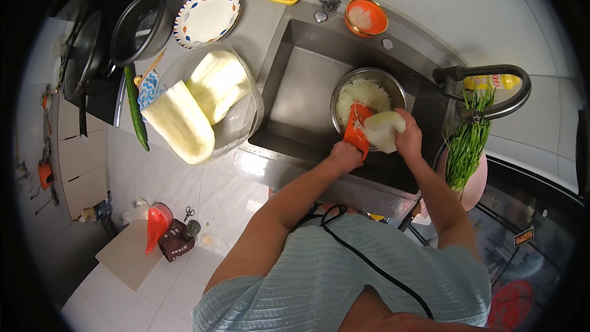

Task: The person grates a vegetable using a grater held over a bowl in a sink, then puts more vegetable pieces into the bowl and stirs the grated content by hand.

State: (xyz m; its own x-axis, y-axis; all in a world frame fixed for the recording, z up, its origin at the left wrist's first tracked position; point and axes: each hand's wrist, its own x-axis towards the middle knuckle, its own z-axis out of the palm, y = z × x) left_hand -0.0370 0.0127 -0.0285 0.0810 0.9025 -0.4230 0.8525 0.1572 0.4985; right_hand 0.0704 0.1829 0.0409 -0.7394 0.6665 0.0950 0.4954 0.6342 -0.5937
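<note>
My left hand (346, 156) grips the handle of an orange grater (356, 127), which is tilted over a round metal bowl (399, 88) in the sink. In my right hand (409, 135) is a pale, peeled piece of gourd or melon (383, 130), held against or just beside the grater; the exact contact is hidden. White-green shreds (366, 93) fill much of the bowl, and a few cling to the grater. Left of the sink, a clear plastic tub (235, 140) holds large hollowed pale gourd pieces (184, 122), one sticking out over its rim.
The steel sink (299, 83) surrounds the bowl, with a black faucet (488, 71) at its right. Green chives (470, 140) lie in a pink container. Behind the sink is an orange bowl (375, 11). A patterned plate (207, 16), a dark pot (138, 30) and a cucumber (135, 106) are at left.
</note>
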